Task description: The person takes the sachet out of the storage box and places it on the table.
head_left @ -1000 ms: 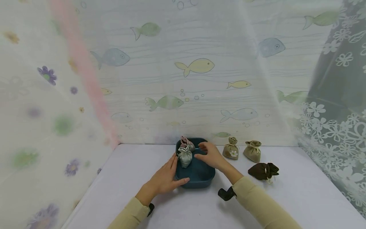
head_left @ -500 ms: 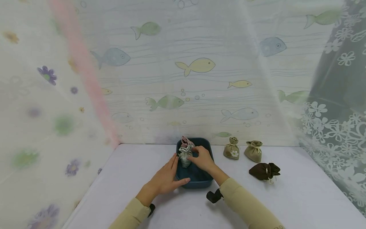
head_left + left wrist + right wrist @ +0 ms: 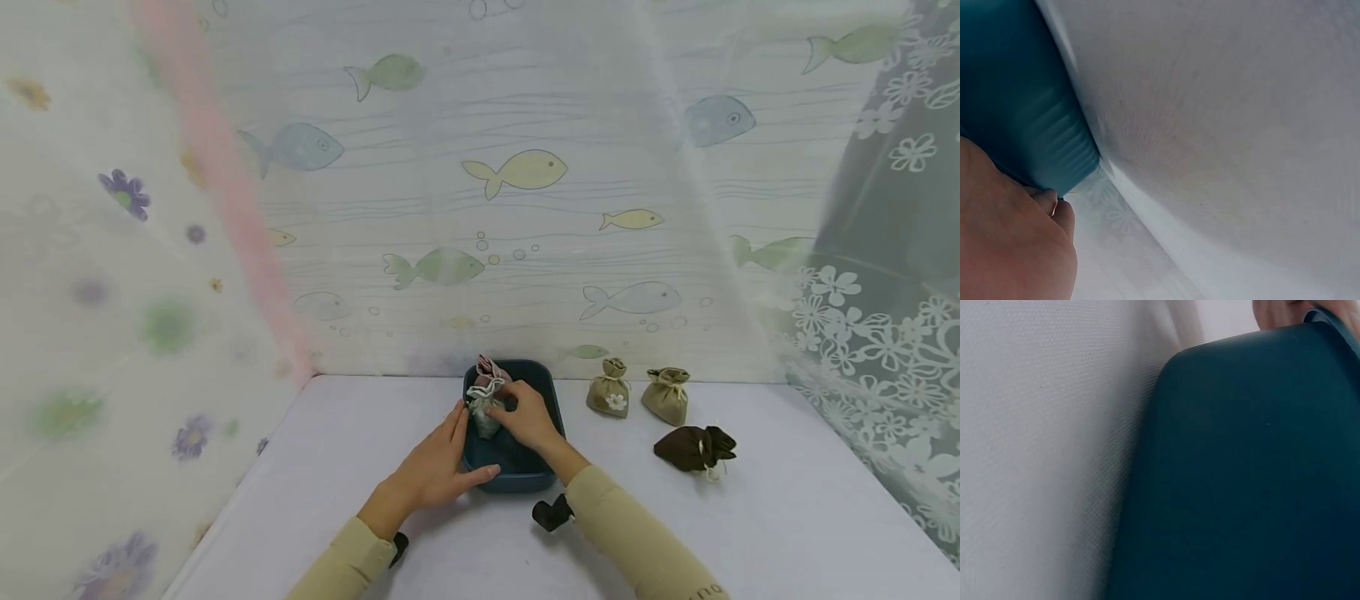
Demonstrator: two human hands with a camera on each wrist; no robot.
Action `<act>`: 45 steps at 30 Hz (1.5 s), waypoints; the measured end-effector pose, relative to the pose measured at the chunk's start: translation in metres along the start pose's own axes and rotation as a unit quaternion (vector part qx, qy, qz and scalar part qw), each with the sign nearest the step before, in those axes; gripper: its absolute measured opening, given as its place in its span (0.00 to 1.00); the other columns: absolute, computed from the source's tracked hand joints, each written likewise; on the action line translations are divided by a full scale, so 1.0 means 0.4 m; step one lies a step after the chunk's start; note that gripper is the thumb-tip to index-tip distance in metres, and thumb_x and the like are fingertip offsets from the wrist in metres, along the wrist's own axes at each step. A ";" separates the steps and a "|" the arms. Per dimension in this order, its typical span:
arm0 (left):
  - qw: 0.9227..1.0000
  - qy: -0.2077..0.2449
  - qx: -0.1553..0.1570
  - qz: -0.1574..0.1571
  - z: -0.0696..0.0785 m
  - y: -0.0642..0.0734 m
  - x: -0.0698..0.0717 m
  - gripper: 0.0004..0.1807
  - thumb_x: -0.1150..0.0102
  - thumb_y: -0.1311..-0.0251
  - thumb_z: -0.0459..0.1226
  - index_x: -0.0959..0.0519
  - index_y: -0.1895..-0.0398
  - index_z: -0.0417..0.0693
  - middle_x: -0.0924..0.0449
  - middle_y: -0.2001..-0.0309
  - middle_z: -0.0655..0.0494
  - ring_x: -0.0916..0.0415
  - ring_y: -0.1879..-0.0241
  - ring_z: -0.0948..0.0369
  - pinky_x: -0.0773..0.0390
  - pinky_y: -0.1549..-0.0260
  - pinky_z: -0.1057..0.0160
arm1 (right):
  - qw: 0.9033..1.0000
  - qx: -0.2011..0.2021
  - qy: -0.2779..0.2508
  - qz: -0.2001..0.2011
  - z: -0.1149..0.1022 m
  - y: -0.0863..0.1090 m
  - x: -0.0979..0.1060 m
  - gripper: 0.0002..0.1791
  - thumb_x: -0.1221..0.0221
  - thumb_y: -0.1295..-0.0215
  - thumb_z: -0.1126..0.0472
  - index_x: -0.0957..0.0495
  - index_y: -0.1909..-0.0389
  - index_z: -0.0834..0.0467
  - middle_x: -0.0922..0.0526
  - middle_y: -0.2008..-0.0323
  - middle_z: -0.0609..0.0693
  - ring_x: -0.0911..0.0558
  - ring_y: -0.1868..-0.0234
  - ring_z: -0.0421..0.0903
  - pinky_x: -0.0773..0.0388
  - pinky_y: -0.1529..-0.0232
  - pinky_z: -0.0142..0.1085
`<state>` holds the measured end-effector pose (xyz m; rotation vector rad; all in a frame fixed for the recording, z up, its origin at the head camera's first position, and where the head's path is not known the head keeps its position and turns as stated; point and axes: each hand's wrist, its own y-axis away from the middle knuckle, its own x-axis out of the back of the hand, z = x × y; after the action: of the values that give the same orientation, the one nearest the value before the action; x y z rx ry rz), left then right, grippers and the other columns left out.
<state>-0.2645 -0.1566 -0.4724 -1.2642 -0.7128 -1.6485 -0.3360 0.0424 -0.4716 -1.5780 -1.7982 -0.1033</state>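
A dark blue-green plastic bin (image 3: 519,483) stands on the white table in the head view. Inside, at its left wall, sits a pale grey-green drawstring pouch (image 3: 486,427), and my right hand (image 3: 534,423) pinches it between thumb and fingers. Behind that pouch is a dusty pink one (image 3: 487,367), partly hidden. Along the bin's left side my left hand (image 3: 429,468) lies with straight fingers, fingertips at the rim and thumb near the front corner. The left wrist view shows this hand (image 3: 1010,237) against the bin's ribbed wall (image 3: 1054,131); the right wrist view mostly shows bin wall (image 3: 1241,469).
Right of the bin, a beige pouch with a white flower (image 3: 608,392) and a tan pouch (image 3: 666,396) stand upright. Nearer, a dark brown pouch (image 3: 690,448) lies on its side. A fish-patterned curtain (image 3: 420,333) hangs behind the table.
My right hand has moved left across the bin from its right side and taken hold of the grey-green pouch. My left hand has stayed at the bin's left side.
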 end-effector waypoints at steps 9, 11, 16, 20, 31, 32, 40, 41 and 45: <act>1.000 0.001 0.000 0.003 -0.002 -0.002 -0.003 0.64 0.62 0.39 0.78 0.58 0.17 0.38 0.64 0.17 0.42 0.52 0.20 0.47 0.40 0.27 0.47 | 1.000 0.019 0.008 0.008 0.001 0.000 -0.003 0.05 0.32 0.35 0.66 0.18 0.63 0.62 0.18 0.61 0.57 0.20 0.59 0.56 0.23 0.57 0.46; 1.000 0.001 0.000 0.003 -0.002 -0.001 -0.003 0.64 0.62 0.39 0.78 0.58 0.17 0.39 0.65 0.17 0.42 0.53 0.20 0.47 0.40 0.26 0.47 | 1.000 0.022 0.007 0.009 0.000 0.000 -0.002 0.05 0.32 0.35 0.66 0.19 0.64 0.61 0.19 0.62 0.56 0.21 0.60 0.55 0.24 0.58 0.45; 1.000 0.004 0.000 -0.002 0.001 -0.002 -0.002 0.64 0.62 0.39 0.78 0.59 0.17 0.38 0.65 0.17 0.42 0.53 0.20 0.47 0.40 0.27 0.47 | 1.000 0.018 0.001 -0.001 -0.005 0.003 0.006 0.04 0.33 0.33 0.65 0.19 0.64 0.60 0.19 0.63 0.53 0.23 0.62 0.50 0.25 0.60 0.42; 1.000 0.005 0.002 -0.007 0.004 -0.002 0.000 0.65 0.62 0.39 0.79 0.58 0.17 0.39 0.65 0.17 0.43 0.53 0.20 0.47 0.40 0.27 0.46 | 1.000 0.007 -0.010 -0.002 -0.012 0.005 0.022 0.05 0.35 0.32 0.63 0.20 0.62 0.60 0.19 0.62 0.52 0.22 0.61 0.48 0.23 0.59 0.44; 1.000 0.005 0.001 0.000 0.002 -0.002 0.001 0.65 0.61 0.39 0.78 0.56 0.18 0.37 0.64 0.17 0.43 0.53 0.20 0.48 0.40 0.26 0.47 | 1.000 -0.004 -0.023 0.013 -0.043 0.002 0.113 0.07 0.35 0.32 0.62 0.20 0.60 0.62 0.18 0.62 0.54 0.19 0.62 0.48 0.20 0.59 0.43; 1.000 0.005 0.001 0.000 0.001 -0.003 0.000 0.65 0.61 0.39 0.78 0.56 0.18 0.36 0.64 0.17 0.43 0.53 0.20 0.47 0.40 0.26 0.47 | 1.000 -0.006 -0.022 0.014 -0.045 0.002 0.123 0.07 0.35 0.32 0.62 0.20 0.60 0.62 0.18 0.62 0.54 0.19 0.62 0.49 0.20 0.59 0.43; 1.000 0.000 0.004 0.001 0.002 -0.005 0.000 0.65 0.62 0.40 0.79 0.56 0.18 0.37 0.64 0.17 0.43 0.52 0.20 0.47 0.40 0.26 0.47 | 1.000 -0.010 -0.019 0.020 -0.049 0.022 0.206 0.08 0.36 0.31 0.61 0.21 0.58 0.62 0.18 0.60 0.56 0.18 0.59 0.52 0.20 0.58 0.44; 1.000 0.000 0.004 0.001 0.002 -0.005 0.000 0.65 0.61 0.40 0.79 0.56 0.18 0.37 0.64 0.17 0.43 0.52 0.20 0.47 0.40 0.26 0.47 | 1.000 -0.010 -0.016 0.022 -0.046 0.026 0.214 0.08 0.36 0.31 0.61 0.21 0.58 0.62 0.18 0.60 0.57 0.19 0.59 0.52 0.19 0.58 0.44; 1.000 -0.002 0.004 0.001 0.002 -0.004 -0.002 0.65 0.61 0.40 0.79 0.56 0.18 0.36 0.64 0.17 0.44 0.52 0.20 0.47 0.40 0.26 0.48 | 1.000 -0.009 -0.002 0.027 -0.031 0.040 0.238 0.08 0.36 0.31 0.62 0.21 0.59 0.63 0.18 0.60 0.57 0.18 0.58 0.53 0.19 0.56 0.45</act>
<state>-0.2654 -0.1549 -0.4728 -1.2618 -0.7188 -1.6412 -0.3141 0.1189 -0.4157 -1.6393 -1.7615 -0.0911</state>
